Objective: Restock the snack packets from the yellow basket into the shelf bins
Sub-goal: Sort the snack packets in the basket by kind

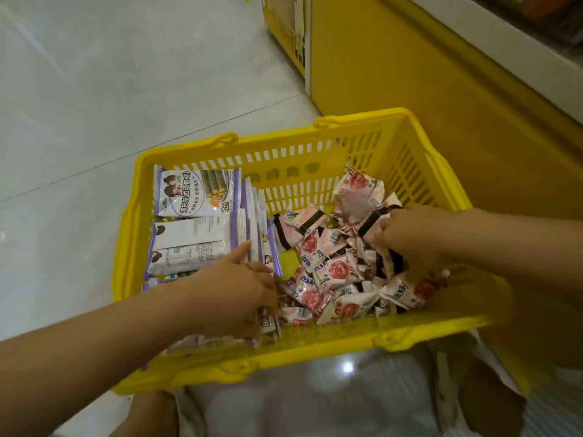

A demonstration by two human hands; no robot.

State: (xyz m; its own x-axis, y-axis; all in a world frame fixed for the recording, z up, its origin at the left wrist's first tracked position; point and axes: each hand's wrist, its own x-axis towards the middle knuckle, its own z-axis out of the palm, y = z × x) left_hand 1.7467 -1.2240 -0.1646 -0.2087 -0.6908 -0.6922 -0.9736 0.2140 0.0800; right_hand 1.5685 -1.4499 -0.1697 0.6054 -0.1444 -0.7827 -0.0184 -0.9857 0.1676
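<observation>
- Looking straight down into the yellow basket [220, 146] on the floor, both of my hands already inside it.
- The heap of small red-and-white snack packets [331, 269] fills the right half, lying between my two hands, so either one can reach it.
- The flat purple-and-white packets [195, 197] are stacked along the left wall, long sides running across the basket.
- Left hand [243, 291] is at the near-left edge of the heap, fingers curled down around a few small packets; looks like a loose grab.
- Right hand [407, 238] is dug into the far-right side of the heap, fingers bunched on packets, though I can't tell how many.
- The yellow shelf unit [394, 74] stands just beyond the basket, up and to the right, so I reckon the right hand's load goes first.
</observation>
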